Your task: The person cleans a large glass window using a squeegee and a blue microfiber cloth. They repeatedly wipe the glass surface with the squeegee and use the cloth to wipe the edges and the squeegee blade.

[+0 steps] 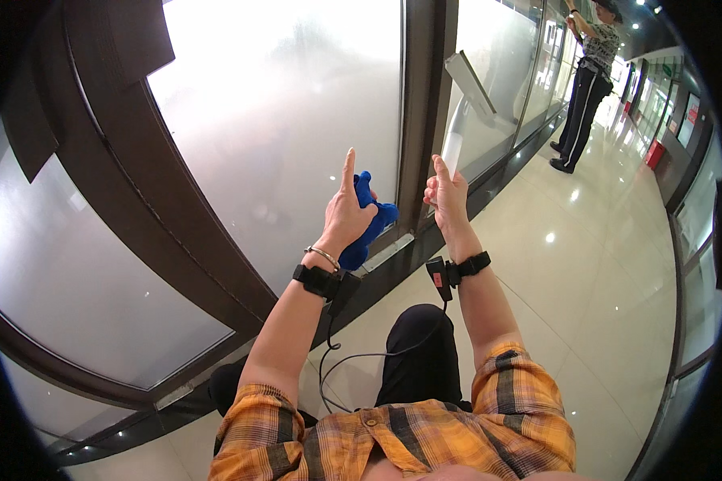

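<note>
My left hand (346, 215) is raised in front of a frosted glass panel (289, 112), gripping a crumpled blue cloth (371, 226) with its index finger pointing up. Beside it, my right hand (448, 197) is also raised, index finger extended upward and the other fingers curled, holding nothing. It hovers near the dark brown frame post (422, 96) between two panes. Both wrists wear black straps, and a black cable hangs from the left one.
Frosted glass panels in dark brown frames run along the left. A glossy tiled floor (586, 272) stretches to the right. Another person (587, 80) stands further down the corridor, reaching up at the glass wall. A red object (655, 154) sits by the far wall.
</note>
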{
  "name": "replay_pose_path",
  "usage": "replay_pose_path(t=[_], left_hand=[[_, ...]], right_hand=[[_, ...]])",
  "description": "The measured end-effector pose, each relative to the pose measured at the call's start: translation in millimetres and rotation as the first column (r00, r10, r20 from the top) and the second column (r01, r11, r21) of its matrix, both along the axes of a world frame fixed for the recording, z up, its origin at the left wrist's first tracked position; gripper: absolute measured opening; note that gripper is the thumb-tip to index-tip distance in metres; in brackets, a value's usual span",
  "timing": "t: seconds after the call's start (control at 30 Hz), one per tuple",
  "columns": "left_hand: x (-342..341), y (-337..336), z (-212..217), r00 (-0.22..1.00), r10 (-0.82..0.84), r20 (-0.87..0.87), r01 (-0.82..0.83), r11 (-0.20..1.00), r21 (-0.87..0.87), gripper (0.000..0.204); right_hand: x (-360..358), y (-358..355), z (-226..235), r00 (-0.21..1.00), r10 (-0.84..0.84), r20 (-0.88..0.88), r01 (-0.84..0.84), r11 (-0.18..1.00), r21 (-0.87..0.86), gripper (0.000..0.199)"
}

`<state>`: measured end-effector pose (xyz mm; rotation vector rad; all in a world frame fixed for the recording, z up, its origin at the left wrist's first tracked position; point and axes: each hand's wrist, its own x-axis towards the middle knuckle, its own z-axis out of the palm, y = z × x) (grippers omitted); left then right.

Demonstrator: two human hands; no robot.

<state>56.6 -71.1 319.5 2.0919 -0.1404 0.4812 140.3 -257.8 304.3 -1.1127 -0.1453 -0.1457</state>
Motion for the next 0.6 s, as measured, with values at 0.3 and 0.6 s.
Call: replay_pose_path(t=[0.3,0.6], left_hand=[[0.0,2.6,-5.1,0.999,0.034,-0.007,-0.034,0.999,-0.005,0.099],[-6.1,11.4,-7.8,0.999,0.031,0.040,-0.030,0.999,-0.021,0.098]], right_hand=[[12.8,-8.1,-1.5,0.997,-0.039,-0.069,0.042,0.998,0.041,0.032],[12.5,-5.7,3.6,0.995,-0.071,-0.076,0.076,0.995,0.066,0.031]])
